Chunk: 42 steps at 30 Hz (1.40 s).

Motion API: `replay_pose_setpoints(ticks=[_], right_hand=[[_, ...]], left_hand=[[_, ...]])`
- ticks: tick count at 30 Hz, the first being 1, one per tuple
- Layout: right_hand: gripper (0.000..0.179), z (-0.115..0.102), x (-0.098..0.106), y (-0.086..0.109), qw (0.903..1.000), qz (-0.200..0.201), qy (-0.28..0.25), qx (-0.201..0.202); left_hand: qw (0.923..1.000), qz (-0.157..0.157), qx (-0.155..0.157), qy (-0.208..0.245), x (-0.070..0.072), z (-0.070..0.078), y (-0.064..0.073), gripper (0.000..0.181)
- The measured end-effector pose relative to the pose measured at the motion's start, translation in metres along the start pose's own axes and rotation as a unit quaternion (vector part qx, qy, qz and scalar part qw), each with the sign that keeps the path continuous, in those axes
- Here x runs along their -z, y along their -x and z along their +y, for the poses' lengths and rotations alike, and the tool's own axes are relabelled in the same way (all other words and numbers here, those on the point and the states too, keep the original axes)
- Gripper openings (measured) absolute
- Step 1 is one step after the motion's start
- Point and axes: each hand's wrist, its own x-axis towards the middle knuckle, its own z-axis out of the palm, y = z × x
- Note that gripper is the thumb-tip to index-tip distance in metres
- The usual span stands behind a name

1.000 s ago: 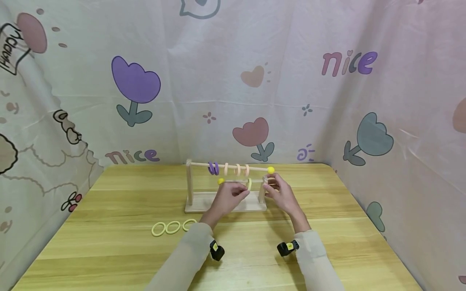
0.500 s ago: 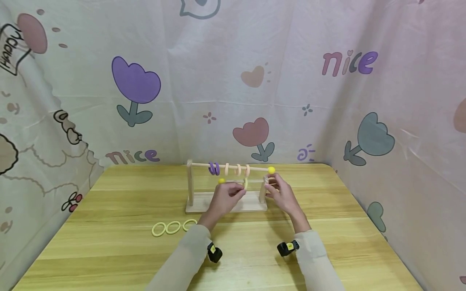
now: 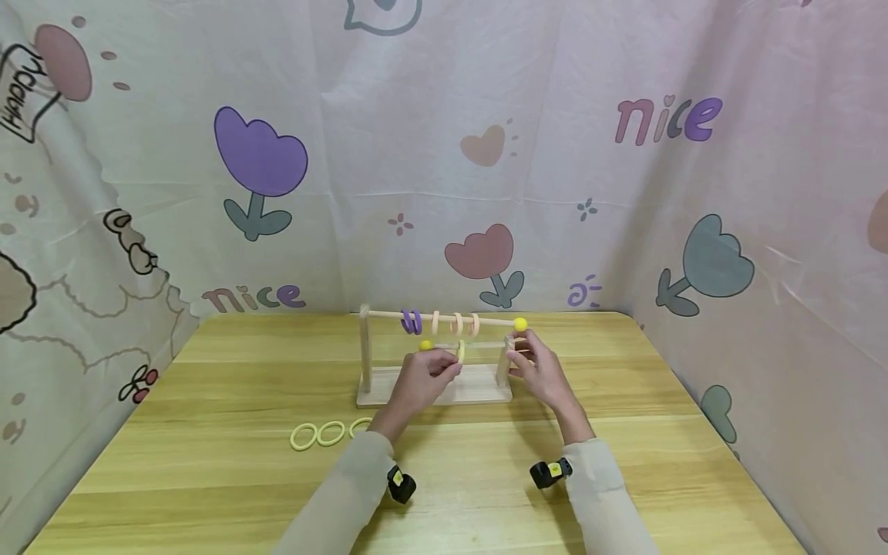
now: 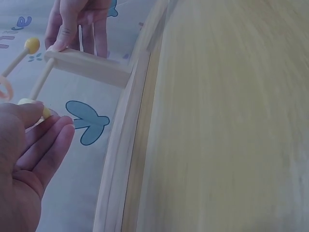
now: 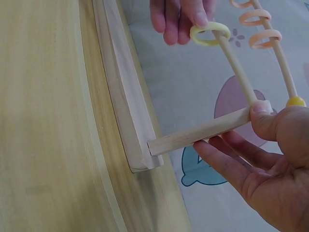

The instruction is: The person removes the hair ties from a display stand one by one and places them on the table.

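Note:
In the head view a wooden stand (image 3: 479,385) carries two rods at different heights. My left hand (image 3: 418,381) pinches a pale yellow ring (image 5: 210,34) between thumb and fingers. The ring appears to sit around the lower rod (image 5: 235,66). My right hand (image 3: 543,370) grips the top of the short post (image 5: 203,129), with its thumb on the upper end and fingers beneath. On the upper rod hang purple rings (image 3: 412,322) and peach rings (image 5: 265,38). A yellow ball (image 3: 426,346) caps the lower rod's left end, and another yellow ball (image 3: 520,324) caps the upper rod.
Three more yellow rings (image 3: 303,437) lie on the wooden table (image 3: 208,462), left of my left forearm; the nearest to the sleeve is partly hidden. A tall post (image 3: 365,351) rises at the stand's left end. A patterned curtain (image 3: 388,139) hangs behind the table.
My left hand has moved left along the lower rod, bringing the yellow ring with it. The right hand keeps its hold on the short post.

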Motion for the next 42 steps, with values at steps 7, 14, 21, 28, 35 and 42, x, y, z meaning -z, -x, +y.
replay_pose_setpoints(ticks=[7,14,21,28,35,42], right_hand=[[0.032,-0.001,0.001,0.000,0.9999,0.002,0.008,-0.008],[0.032,0.001,0.000,-0.001,0.9998,0.004,0.014,-0.017],[0.033,0.000,0.000,0.000,0.9997,0.002,0.017,-0.018],[0.032,0.000,-0.001,-0.001,0.9998,0.003,0.014,-0.015],[0.032,-0.027,0.001,0.010,0.9999,-0.005,0.010,-0.012],[0.032,-0.038,0.002,0.014,0.9998,-0.006,0.008,-0.014]], left_hand=[[1.0000,0.000,0.000,-0.006,0.008,0.000,0.003,0.010],[0.9998,0.010,-0.002,0.018,0.012,-0.002,0.004,0.011],[0.9995,0.027,-0.007,0.014,0.018,-0.004,0.006,0.009],[0.9991,0.042,-0.002,0.000,0.023,-0.004,0.010,0.008],[0.9986,0.051,0.012,-0.009,0.029,-0.005,0.015,0.009],[0.9980,0.058,0.024,-0.012,0.035,-0.006,0.017,0.010]])
